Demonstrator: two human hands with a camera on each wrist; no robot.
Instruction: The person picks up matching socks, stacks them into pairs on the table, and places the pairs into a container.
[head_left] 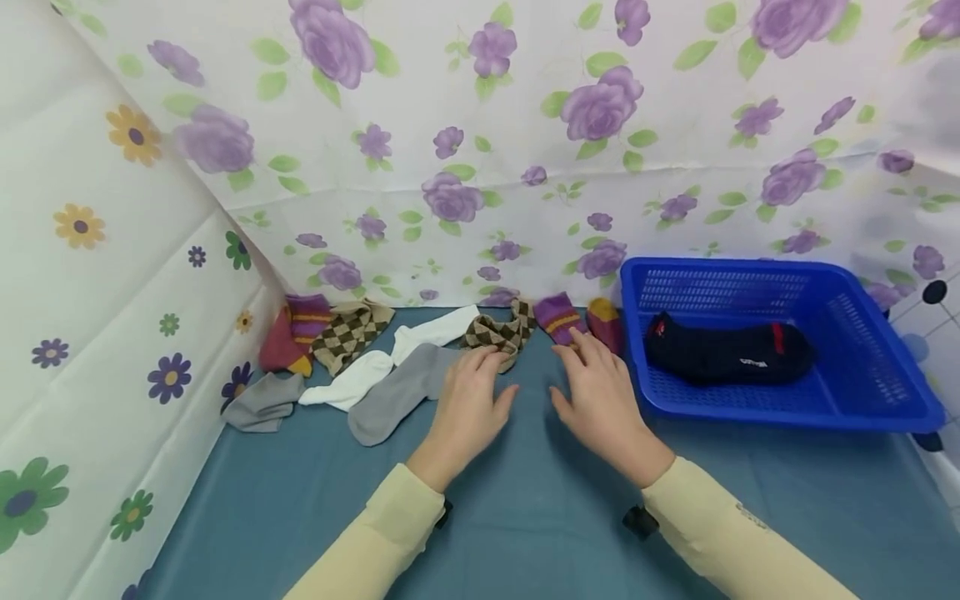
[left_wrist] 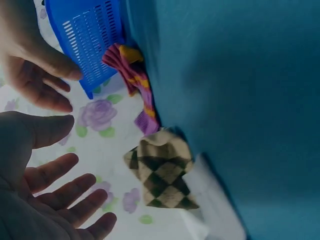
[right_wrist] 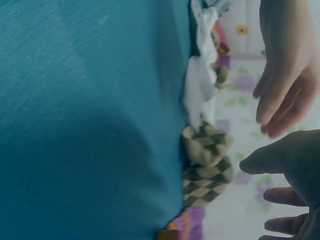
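Note:
My left hand (head_left: pixel 468 408) is over the table with relaxed fingers, its fingertips overlapping the checkered sock (head_left: pixel 517 333) in the head view. In the left wrist view its fingers are spread and hold nothing. Facing it, my right hand (head_left: pixel 603 408) has its fingers extended just in front of the purple striped sock (head_left: pixel 557 317); it is empty too. A red and yellow sock part (head_left: pixel 604 325) lies beside the striped one. Left of my hands are a long grey sock (head_left: pixel 397 400), white socks (head_left: pixel 352 379), another checkered sock (head_left: pixel 351 333), a small grey sock (head_left: pixel 264 404) and a red-purple striped sock (head_left: pixel 281 342).
A blue plastic basket (head_left: pixel 795 421) stands on the right with black socks (head_left: pixel 727 354) inside. Behind the socks hangs a flowered cloth wall (head_left: pixel 450 242), and another flowered wall (head_left: pixel 135 317) closes the left side. A blue-green cloth (head_left: pixel 525 533) covers the table.

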